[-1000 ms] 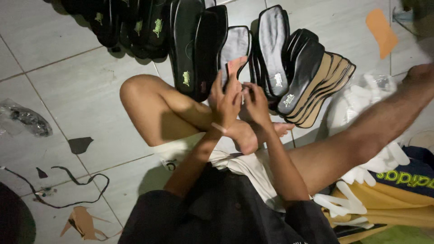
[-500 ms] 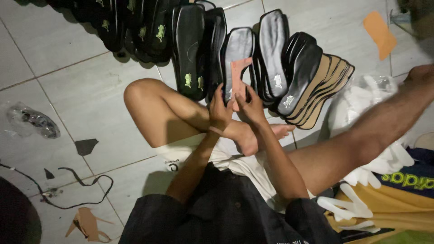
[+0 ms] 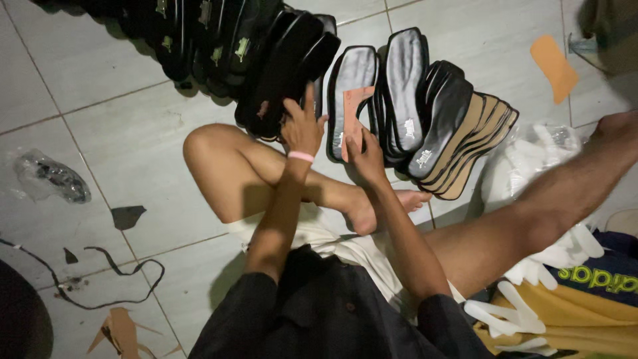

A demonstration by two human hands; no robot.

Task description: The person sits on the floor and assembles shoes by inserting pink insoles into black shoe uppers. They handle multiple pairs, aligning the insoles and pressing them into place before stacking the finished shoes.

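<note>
At the far left a crumpled clear bag (image 3: 50, 178) lies on the tiled floor (image 3: 126, 126), with a dark scrap (image 3: 126, 215) and a loose black strip (image 3: 119, 276) nearer the person. Along the top runs a row of black insoles (image 3: 219, 40) standing on edge, overlapping one another. The left hand (image 3: 302, 126), a pink band (image 3: 300, 156) at its wrist, reaches up to the right end of that row — its fingers are spread and curled onto the edge of the last black insole (image 3: 282, 80), thumb out to the right; whether it truly grips or only rests there is hard to say from this angle. Below it the person's bent leg (image 3: 252, 176) crosses the floor, the foot (image 3: 382, 209) tucked under the forearms. Just right of the left hand, the right hand (image 3: 365, 149) holds an orange paper piece (image 3: 353, 113) upright: the fingers are closed on its lower end, thumb in front, and most of the piece rises above the fingertips, in front of a grey-faced insole (image 3: 352, 83). To the right leans a second stack — grey insoles (image 3: 407, 73), then black, then tan ones (image 3: 488, 143). Another orange piece (image 3: 553, 66) lies alone on the tiles at upper right, and white cut-outs (image 3: 525, 312) sit by the outstretched leg (image 3: 565, 193).
</note>
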